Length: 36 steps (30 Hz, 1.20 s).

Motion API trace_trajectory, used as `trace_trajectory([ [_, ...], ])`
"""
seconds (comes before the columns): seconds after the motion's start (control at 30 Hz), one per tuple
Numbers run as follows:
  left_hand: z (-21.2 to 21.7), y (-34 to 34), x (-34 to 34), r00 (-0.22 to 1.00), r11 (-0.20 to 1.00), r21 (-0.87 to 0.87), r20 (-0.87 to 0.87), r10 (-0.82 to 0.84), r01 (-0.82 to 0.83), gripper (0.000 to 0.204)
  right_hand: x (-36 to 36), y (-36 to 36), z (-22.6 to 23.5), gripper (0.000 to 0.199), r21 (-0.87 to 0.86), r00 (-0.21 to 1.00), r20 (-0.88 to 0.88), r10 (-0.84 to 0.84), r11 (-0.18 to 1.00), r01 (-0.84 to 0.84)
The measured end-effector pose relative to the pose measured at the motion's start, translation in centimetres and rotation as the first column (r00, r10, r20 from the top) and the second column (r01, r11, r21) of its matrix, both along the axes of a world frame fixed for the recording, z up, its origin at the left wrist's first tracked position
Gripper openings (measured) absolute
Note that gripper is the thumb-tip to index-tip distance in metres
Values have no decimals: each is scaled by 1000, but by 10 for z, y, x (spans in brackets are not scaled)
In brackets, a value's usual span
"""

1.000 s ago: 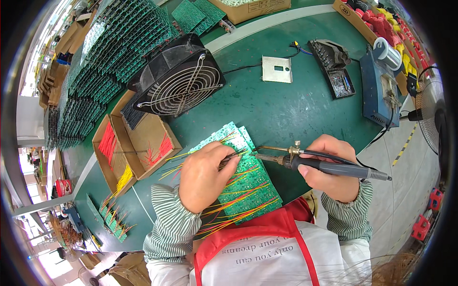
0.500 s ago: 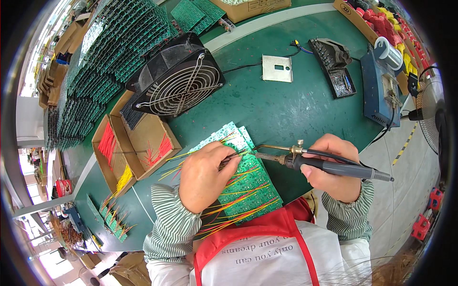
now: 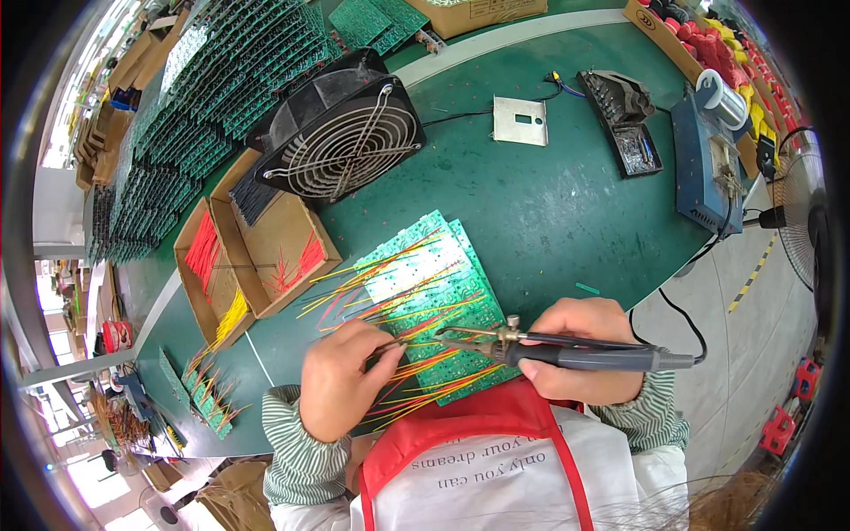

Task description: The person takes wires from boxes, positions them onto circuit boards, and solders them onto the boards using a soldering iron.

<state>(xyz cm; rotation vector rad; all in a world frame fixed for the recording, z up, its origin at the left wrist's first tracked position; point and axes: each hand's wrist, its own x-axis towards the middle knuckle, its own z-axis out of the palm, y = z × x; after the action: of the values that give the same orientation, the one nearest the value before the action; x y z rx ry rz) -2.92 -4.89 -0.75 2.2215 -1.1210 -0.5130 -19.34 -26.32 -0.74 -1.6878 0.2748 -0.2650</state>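
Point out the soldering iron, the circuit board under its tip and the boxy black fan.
Soldering iron (image 3: 586, 357): head view, the grey handle.
Circuit board (image 3: 460, 285): head view, its green face.
Boxy black fan (image 3: 351, 157): head view, its wire grille.

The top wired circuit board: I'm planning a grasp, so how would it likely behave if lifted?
The circuit board would probably stay stiff, being flat and straight-edged. Its red and yellow wires would likely flex and could snag, being slender and overhanging its left edge. It might slide over the second board, whose edge shows beneath its right side.
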Motion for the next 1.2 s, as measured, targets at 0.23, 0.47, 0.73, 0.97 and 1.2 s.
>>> trace_trajectory([
  [0.23,-5,3,2,997,996,85,-71,26,-20,10,10,12,-7,16,-42,1000,-16,13,999,-13],
  [0.47,-7,4,4,998,998,66,-68,-6,10,10,16,14,-10,15,-27,1000,-7,30,999,-30],
  [0.73,-10,5,5,997,999,48,-75,-10,14,10,14,7,-7,16,-87,999,16,32,996,-30],
  [0.97,16,14,16,881,959,-30,388,270,-281,9,4,3,-7,17,-111,1000,30,-3,994,6],
  [1.2,-8,-12,-6,999,998,-50,32,-26,28,10,-4,0,-5,16,-75,998,5,-55,996,55],
])
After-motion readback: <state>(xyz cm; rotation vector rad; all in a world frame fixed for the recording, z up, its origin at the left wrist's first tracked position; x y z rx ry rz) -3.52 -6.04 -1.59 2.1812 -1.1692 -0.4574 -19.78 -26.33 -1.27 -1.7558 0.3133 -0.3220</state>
